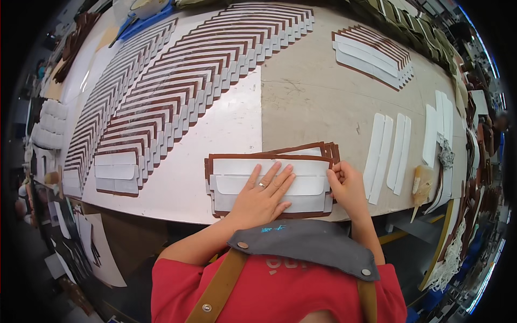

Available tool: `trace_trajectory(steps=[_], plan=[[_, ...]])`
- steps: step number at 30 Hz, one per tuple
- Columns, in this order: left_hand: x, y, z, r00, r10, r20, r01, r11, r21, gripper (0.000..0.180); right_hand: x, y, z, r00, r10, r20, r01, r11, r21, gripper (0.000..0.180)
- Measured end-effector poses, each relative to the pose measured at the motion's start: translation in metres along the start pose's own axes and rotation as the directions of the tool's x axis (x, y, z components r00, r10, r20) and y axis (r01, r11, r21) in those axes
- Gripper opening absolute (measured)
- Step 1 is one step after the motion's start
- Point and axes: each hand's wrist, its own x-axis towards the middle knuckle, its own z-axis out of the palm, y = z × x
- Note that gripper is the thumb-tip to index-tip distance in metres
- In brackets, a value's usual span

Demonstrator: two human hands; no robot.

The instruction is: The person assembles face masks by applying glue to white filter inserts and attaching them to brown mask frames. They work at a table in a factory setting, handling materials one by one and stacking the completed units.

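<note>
Worktable [301, 102], brown-edged panel [269, 185] lying crosswise; left hand [262, 196] flat, right hand [347, 185] pinching its end

Both forearms come up from the lower middle of the frame, bare below red short sleeves. The left hand [264, 194] sits just left of centre, palm down and flat, fingers spread and pointing up and to the right, with a ring on one finger. The right hand [347, 185] is right next to it, a bit right of centre, fingers curled in with the tips pinched together at its upper left, wrist bent slightly inward
</note>
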Motion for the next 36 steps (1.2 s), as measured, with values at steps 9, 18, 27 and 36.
trace_trajectory(steps=[9, 18, 27, 36], plan=[[-0.042, -0.030, -0.017, 0.906, -0.419, -0.055, 0.412, 0.905, -0.108, 0.059, -0.001, -0.006, 0.007, 0.999, 0.040, -0.012, -0.039, 0.998, 0.049, 0.014], [-0.057, -0.063, -0.026, 0.692, -0.616, -0.376, 0.383, 0.755, -0.532, 0.047, -0.003, -0.015, -0.006, 0.980, 0.068, 0.186, -0.108, 0.971, 0.214, 0.010], [-0.013, -0.059, -0.037, 0.717, -0.664, -0.211, 0.207, 0.492, -0.846, 0.051, -0.003, 0.003, -0.029, 0.992, 0.091, 0.091, -0.123, 0.874, 0.470, 0.009], [0.158, -0.102, -0.047, 0.855, -0.403, -0.327, -0.075, 0.527, -0.847, 0.045, 0.104, -0.004, -0.120, 0.953, -0.099, -0.286, 0.199, 0.917, 0.347, 0.017]])
